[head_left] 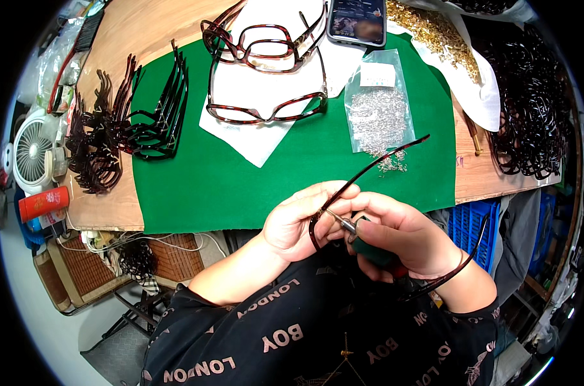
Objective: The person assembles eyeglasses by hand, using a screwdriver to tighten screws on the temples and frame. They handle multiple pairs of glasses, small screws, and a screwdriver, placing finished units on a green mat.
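Note:
Just past the table's near edge, my left hand (291,222) is closed around a dark tortoiseshell eyeglass frame (377,159). One temple reaches up and right over the green mat; the other arcs beside my right forearm. My fingers hide much of its front. My right hand (411,235) grips a screwdriver (348,224) with a metal shaft and a dark green handle. Its tip meets the frame near the hinge by my left fingertips; any screw there is too small to make out. A clear bag of tiny silver screws (379,119) lies beyond, some spilled at its mouth.
Finished-looking eyeglasses (266,116) rest on white sheets on the green mat (240,193). Loose dark temples (160,122) are lined up at left. A phone (356,22), gold-coloured small parts (437,38) and a heap of dark frames (530,109) occupy the far and right sides.

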A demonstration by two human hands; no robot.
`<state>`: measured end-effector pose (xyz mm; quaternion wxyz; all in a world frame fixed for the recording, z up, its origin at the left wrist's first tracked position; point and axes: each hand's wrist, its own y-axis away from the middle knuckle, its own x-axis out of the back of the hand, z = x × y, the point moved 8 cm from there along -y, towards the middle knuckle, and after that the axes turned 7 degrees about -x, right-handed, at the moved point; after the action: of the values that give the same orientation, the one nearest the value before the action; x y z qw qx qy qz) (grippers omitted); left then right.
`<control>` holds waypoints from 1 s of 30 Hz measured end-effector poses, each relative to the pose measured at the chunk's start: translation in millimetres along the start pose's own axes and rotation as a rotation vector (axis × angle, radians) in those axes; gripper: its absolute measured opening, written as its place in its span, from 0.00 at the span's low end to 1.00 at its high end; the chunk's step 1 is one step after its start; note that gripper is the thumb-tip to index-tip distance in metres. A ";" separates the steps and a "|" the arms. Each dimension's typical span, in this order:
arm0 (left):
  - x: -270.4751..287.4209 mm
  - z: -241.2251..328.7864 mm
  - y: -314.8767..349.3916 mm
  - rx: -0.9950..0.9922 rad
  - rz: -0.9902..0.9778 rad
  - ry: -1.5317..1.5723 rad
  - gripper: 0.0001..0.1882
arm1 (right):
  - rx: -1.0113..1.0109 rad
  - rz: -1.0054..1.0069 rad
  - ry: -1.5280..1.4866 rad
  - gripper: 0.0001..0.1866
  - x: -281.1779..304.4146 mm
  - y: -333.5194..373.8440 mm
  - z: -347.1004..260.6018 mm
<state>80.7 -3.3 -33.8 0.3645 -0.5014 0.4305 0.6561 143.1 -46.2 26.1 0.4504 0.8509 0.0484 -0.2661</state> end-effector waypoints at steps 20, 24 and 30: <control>-115.2 107.1 64.2 -0.477 -0.172 -0.919 0.16 | 0.413 -0.115 -0.084 0.18 32.9 3.5 -13.8; -154.4 159.8 129.5 -1.257 0.696 -2.466 0.12 | 0.417 0.055 -0.016 0.17 58.4 -9.4 -7.6; -110.4 182.1 124.3 -0.896 0.996 -2.510 0.10 | 0.398 0.052 -0.006 0.17 62.9 -12.5 -4.9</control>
<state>-69.5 115.8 121.4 0.0461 0.5340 -0.2853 0.7945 194.8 -44.9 -12.2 0.2800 0.9233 -0.0288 -0.2613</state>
